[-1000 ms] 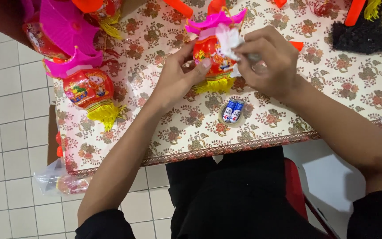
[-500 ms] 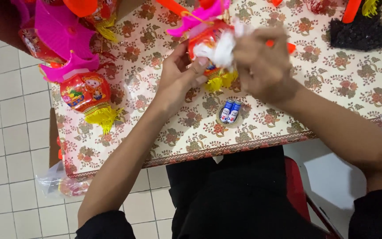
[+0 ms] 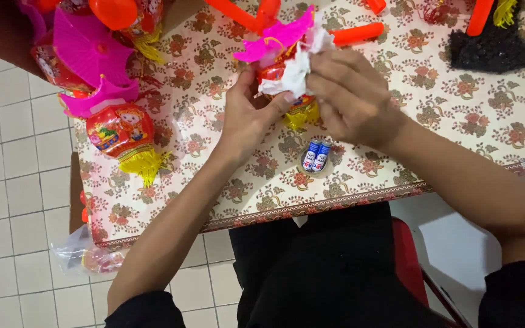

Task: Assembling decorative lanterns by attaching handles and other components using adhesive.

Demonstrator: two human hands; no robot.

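Observation:
My left hand [image 3: 247,115] grips a red toy lantern [image 3: 274,71] with a pink roof and a yellow tassel [image 3: 299,115], held just above the flower-patterned table [image 3: 457,152]. My right hand [image 3: 353,97] presses a crumpled white cloth [image 3: 296,70] against the lantern's front. Two small blue batteries [image 3: 318,157] lie side by side on the table right below both hands.
A second red lantern [image 3: 120,130] with a pink roof and yellow tassel lies at the left, more pink and orange parts behind it. Orange sticks [image 3: 356,33] lie at the back. A black fuzzy thing [image 3: 490,45] sits at the back right. A clear plastic bag [image 3: 83,255] hangs off the table's left corner.
Both hands and the lantern have shifted slightly up and away from me. The white cloth has moved from the lantern's top to its front.

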